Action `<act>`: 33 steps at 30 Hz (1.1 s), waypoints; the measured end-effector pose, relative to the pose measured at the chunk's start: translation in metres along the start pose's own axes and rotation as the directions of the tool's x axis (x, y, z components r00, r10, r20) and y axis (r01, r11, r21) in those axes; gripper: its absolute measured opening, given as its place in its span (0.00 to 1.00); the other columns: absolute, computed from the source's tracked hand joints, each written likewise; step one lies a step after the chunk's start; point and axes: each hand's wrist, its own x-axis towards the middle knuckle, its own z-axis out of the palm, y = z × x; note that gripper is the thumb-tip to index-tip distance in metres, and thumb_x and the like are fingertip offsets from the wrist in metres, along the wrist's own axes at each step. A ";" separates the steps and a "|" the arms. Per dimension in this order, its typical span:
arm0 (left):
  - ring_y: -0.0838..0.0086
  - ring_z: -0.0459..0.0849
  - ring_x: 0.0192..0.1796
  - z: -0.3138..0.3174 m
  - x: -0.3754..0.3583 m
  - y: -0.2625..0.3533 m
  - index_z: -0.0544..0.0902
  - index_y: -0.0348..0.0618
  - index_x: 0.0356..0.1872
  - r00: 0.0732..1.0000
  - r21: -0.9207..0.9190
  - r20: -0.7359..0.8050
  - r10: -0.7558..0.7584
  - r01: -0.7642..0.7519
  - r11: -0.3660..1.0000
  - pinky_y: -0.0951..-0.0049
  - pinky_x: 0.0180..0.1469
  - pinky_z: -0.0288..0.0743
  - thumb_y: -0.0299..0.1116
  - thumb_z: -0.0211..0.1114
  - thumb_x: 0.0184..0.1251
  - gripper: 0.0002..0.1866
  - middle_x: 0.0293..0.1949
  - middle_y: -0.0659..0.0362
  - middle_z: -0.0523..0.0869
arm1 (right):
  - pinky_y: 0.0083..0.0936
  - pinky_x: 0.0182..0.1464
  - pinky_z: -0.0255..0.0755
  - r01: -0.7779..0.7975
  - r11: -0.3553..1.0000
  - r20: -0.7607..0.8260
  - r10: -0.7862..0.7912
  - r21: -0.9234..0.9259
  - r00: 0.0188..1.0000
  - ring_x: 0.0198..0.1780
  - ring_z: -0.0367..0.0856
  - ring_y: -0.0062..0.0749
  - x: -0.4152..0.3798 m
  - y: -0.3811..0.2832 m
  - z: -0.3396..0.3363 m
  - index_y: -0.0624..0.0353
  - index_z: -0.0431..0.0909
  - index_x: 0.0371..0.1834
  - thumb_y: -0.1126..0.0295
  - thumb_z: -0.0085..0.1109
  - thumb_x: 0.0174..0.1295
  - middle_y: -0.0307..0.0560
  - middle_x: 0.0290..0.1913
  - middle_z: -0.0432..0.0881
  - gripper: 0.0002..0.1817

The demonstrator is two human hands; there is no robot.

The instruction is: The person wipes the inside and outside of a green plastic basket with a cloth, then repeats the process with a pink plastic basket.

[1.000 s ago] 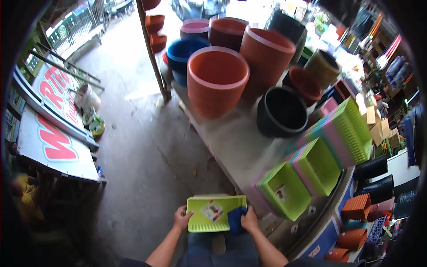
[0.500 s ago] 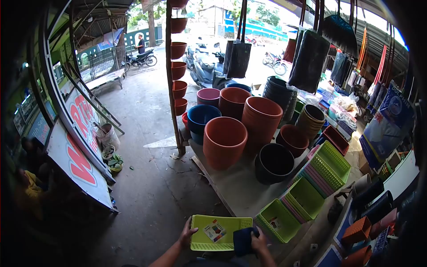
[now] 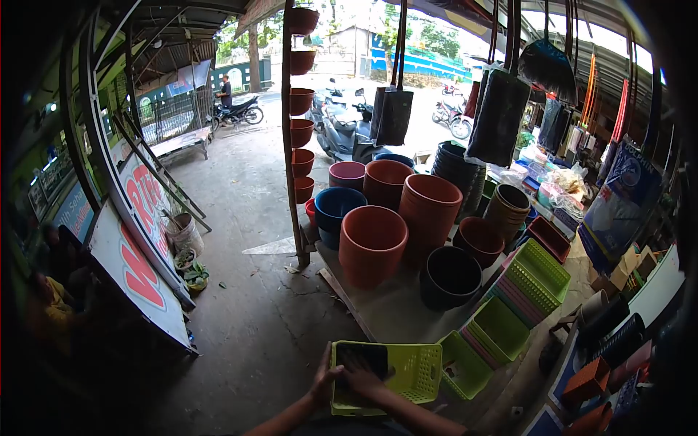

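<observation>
A lime-green plastic basket [image 3: 418, 363] with perforated sides is tipped toward me at the bottom of the view. My left hand [image 3: 325, 379] is closed on its left rim. Inside the basket, my right hand [image 3: 363, 379] reaches across to the left end, pressing a dark cloth [image 3: 372, 354] against the basket's inner surface. The cloth and hand cover much of that end, and the fingertips are partly lost against the dark fabric. To the right, more green baskets [image 3: 467, 374] lie nested with pink ones.
Terracotta-coloured pots [image 3: 372, 243], a blue pot [image 3: 340, 206] and a black pot [image 3: 451, 276] stand on a low platform ahead. Wrapped black bundles [image 3: 498, 116] hang above. A post [image 3: 291, 145] carries small pots. A lettered signboard [image 3: 142, 269] leans at left.
My right hand has moved the dark cloth from the basket's right end to its left end. The basket has shifted right and tilted. Its printed label no longer shows.
</observation>
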 end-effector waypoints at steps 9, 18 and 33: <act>0.62 0.64 0.70 0.003 -0.001 0.016 0.40 0.42 0.78 1.000 -0.060 -0.002 0.001 -0.002 0.998 0.63 0.71 0.59 0.37 0.66 0.58 0.53 0.71 0.49 0.61 | 0.46 0.78 0.37 -0.065 0.991 0.201 0.087 -0.113 0.976 0.81 0.39 0.45 -0.008 0.015 -0.030 0.53 0.45 0.79 0.56 0.57 0.59 0.50 0.80 0.44 0.46; 0.61 0.65 0.70 0.000 0.003 0.013 0.38 0.42 0.78 0.999 -0.053 0.034 0.038 -0.036 0.998 0.60 0.70 0.61 0.36 0.67 0.57 0.55 0.69 0.48 0.63 | 0.49 0.78 0.36 -0.354 0.932 0.045 0.352 0.071 0.935 0.81 0.36 0.52 -0.047 0.070 -0.002 0.51 0.41 0.80 0.64 0.63 0.51 0.54 0.81 0.40 0.54; 0.60 0.70 0.67 -0.013 0.010 0.009 0.42 0.44 0.78 0.994 -0.125 0.097 0.058 -0.045 0.991 0.58 0.67 0.68 0.36 0.68 0.56 0.53 0.66 0.48 0.66 | 0.43 0.73 0.56 -0.139 0.957 0.266 0.069 0.256 0.961 0.71 0.61 0.54 -0.101 0.052 -0.052 0.54 0.63 0.72 0.66 0.52 0.61 0.57 0.71 0.64 0.33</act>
